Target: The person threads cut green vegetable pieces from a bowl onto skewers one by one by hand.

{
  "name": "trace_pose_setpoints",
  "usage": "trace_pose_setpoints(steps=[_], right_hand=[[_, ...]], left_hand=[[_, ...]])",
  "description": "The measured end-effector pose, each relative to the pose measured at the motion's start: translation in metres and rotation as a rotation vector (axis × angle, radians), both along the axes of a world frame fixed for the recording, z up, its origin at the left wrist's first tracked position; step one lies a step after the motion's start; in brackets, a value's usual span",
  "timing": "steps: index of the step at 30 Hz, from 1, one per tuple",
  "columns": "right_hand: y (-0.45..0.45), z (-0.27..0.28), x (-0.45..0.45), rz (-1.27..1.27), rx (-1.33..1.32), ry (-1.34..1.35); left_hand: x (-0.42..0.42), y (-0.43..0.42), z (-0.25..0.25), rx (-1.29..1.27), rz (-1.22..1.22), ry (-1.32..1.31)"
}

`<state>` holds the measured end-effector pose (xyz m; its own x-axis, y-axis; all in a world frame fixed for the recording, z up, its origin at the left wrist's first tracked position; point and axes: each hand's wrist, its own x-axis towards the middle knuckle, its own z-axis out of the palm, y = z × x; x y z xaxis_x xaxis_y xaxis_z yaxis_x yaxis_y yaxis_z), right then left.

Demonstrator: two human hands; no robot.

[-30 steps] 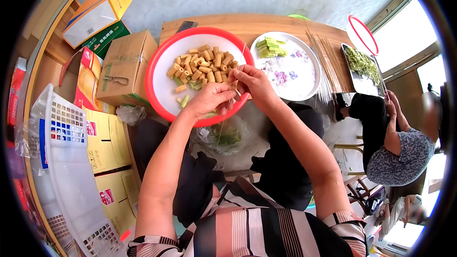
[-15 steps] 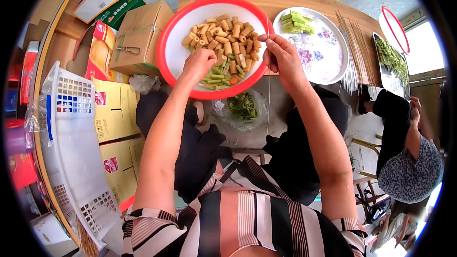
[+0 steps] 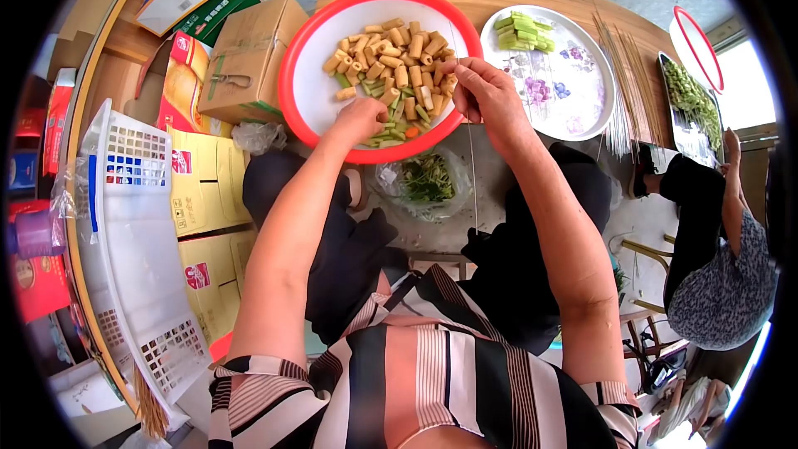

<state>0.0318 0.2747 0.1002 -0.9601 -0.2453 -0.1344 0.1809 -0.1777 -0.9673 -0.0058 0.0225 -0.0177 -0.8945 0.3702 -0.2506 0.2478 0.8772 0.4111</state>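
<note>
A red-rimmed white basin (image 3: 312,87) holds many short tan tube-shaped pieces (image 3: 401,75), cut green stalk pieces (image 3: 387,135) and a bit of orange (image 3: 411,132). My left hand (image 3: 362,120) is at the basin's near side, its fingers bent together beside the green pieces; what they hold, if anything, is hidden. Over the right rim, my right hand (image 3: 495,104) pinches a thin skewer (image 3: 474,179) that stands roughly upright in view. To the right lies a flowered white plate (image 3: 578,120) with green stalk pieces (image 3: 524,32) stacked at its far side.
Loose skewers (image 3: 636,87) lie right of the plate, near a tray of leafy greens (image 3: 688,100). Below the basin sits a plastic bag of leaves (image 3: 428,179). Cardboard boxes (image 3: 245,62) and a white plastic crate (image 3: 137,241) crowd the left. Another person (image 3: 719,274) sits at right.
My left hand has moved slightly down and right within the basin. The right hand keeps its pinch on the skewer. The whole view has shifted a little.
</note>
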Motion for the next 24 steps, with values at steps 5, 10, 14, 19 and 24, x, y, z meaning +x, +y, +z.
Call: trace_pose_setpoints(steps=[5,10,14,19,24], right_hand=[[-0.004,-0.006,0.001,0.018,0.018,-0.011],[-0.001,-0.01,0.003,0.042,0.043,-0.008],[-0.006,-0.006,0.009,0.091,0.171,-0.021],[-0.017,-0.011,0.016,0.17,0.207,0.002],[-0.022,-0.007,0.017,0.171,0.24,0.019]], left_hand=[[0.001,0.006,0.004,-0.058,0.025,-0.027],[-0.001,0.018,0.025,0.151,0.135,-0.114],[0.0,0.023,0.057,0.955,0.379,-0.371],[0.002,0.024,0.078,1.277,0.397,-0.339],[0.0,0.027,0.081,1.313,0.401,-0.26]])
